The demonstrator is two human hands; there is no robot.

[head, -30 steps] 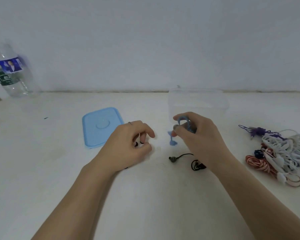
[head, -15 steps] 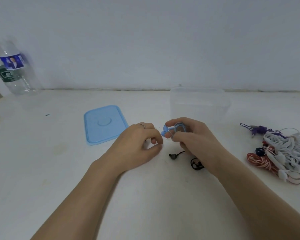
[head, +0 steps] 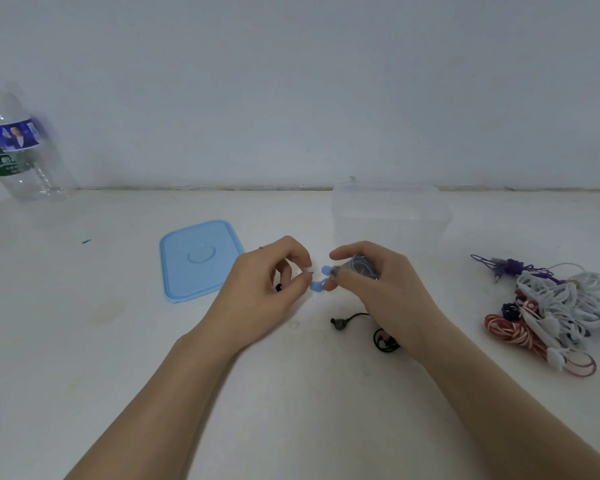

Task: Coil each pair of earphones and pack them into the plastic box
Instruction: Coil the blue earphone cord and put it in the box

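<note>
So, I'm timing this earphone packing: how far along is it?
Early. Done: the blue lid is off; the clear plastic box looks empty. In hand: the right hand holds coiled blue earphones, the left hand pinching near their earbuds. Left: black earphones on the table and the tangled white, red and purple pile.

Table (head: 84,341): white surface, a few faint stains, ending at the wall.
Lid (head: 198,259): light blue, flat, near the centre towards 10 o'clock.
Plastic box (head: 392,216): clear, open, at 1 o'clock, beside the lid.
Black earphones (head: 364,329): at the centre, partly hidden under an arm.
Earphone pile (head: 561,306): white, red-striped, purple and dark blue cables tangled at 3 o'clock.
Water bottle (head: 18,150): clear, labelled, upright at 10 o'clock by the wall.
</note>
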